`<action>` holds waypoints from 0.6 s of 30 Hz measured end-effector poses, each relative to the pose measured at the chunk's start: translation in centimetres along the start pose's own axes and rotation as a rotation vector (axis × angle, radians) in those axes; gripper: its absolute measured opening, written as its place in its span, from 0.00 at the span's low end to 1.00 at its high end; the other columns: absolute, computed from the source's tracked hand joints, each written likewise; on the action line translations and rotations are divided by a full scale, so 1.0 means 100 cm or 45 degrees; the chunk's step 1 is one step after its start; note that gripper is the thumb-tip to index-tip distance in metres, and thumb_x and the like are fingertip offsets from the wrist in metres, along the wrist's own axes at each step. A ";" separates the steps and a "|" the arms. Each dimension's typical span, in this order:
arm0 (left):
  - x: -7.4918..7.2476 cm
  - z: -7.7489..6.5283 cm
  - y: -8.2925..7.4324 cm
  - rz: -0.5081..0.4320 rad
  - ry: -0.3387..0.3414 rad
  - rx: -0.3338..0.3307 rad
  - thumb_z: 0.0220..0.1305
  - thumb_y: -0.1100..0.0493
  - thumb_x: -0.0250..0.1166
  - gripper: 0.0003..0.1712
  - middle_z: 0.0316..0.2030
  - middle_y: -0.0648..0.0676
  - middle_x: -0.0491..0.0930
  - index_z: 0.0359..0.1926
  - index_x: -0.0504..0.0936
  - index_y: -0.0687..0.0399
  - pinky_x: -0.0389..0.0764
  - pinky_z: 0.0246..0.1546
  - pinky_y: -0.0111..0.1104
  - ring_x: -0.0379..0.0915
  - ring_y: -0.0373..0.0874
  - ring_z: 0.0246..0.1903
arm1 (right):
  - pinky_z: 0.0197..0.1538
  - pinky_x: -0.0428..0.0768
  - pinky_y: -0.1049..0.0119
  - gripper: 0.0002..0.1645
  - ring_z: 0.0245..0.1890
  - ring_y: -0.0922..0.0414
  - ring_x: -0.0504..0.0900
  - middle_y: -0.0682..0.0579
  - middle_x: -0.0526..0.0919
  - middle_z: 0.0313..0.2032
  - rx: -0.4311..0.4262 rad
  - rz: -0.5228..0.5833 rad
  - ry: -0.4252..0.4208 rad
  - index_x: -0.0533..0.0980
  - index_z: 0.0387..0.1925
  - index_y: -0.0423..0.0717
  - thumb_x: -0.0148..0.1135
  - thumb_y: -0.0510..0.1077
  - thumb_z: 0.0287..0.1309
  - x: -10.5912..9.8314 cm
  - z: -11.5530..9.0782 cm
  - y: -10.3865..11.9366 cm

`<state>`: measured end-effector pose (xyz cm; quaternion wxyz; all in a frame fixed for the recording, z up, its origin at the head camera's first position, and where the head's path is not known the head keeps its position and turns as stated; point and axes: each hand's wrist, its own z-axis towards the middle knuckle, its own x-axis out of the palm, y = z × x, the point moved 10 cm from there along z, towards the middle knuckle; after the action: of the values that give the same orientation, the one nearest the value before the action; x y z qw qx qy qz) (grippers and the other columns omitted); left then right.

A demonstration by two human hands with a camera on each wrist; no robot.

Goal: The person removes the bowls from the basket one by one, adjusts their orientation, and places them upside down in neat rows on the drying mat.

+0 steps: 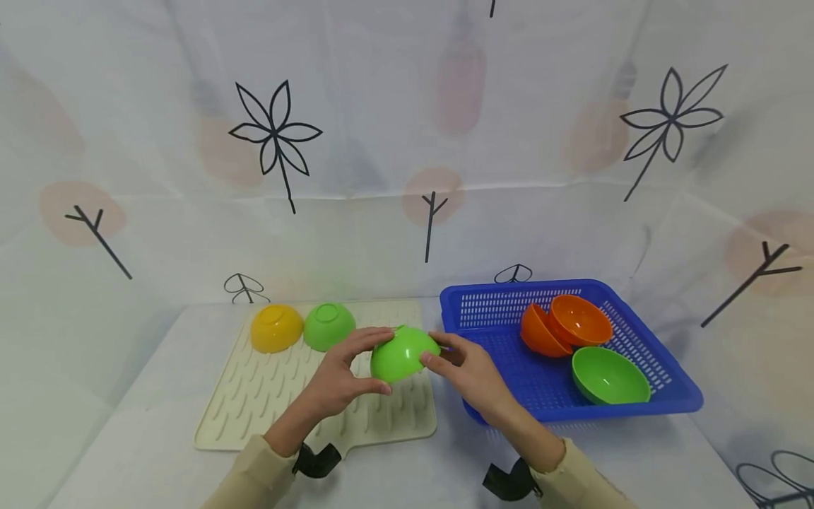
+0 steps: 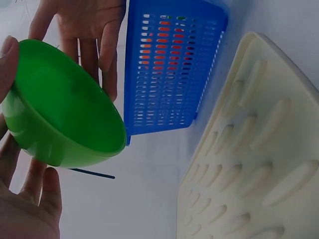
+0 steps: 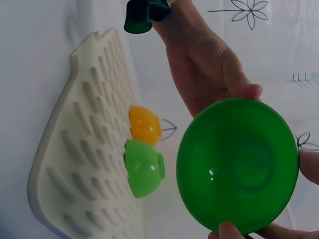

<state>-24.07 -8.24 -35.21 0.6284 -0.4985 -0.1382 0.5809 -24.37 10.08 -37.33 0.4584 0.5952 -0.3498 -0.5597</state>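
Note:
Between both hands, above the cream drying mat [image 1: 267, 403], a bright green bowl [image 1: 403, 355] is held tilted with its base up. My left hand [image 1: 340, 375] grips it from the left, thumb low at the rim and fingers over the top. On the other side my right hand [image 1: 473, 371] pinches the rim between thumb and fingers. The bowl's inside [image 3: 239, 164] faces the right wrist camera and looks bare. Upside down at the mat's back left stand a yellow bowl [image 1: 276, 329] and another green bowl [image 1: 328, 326].
A blue plastic basket [image 1: 502, 406] stands right of the mat. Two orange bowls [image 1: 580, 319] lean together inside it, with a green bowl [image 1: 610, 376] in front of them. Behind the table hangs a white patterned cloth [image 1: 369, 240].

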 end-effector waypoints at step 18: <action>0.010 -0.005 0.027 -0.291 0.133 -0.228 0.46 0.44 0.81 0.58 0.70 0.52 0.65 0.75 0.60 0.48 0.69 0.65 0.46 0.61 0.52 0.67 | 0.64 0.71 0.53 0.36 0.68 0.42 0.67 0.43 0.70 0.67 -0.124 0.272 0.123 0.71 0.65 0.40 0.72 0.44 0.57 0.008 -0.001 0.003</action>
<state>-24.99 -8.07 -37.96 0.6500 -0.5630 -0.2123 0.4641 -24.10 9.26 -37.37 0.5600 0.5579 -0.3612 -0.4947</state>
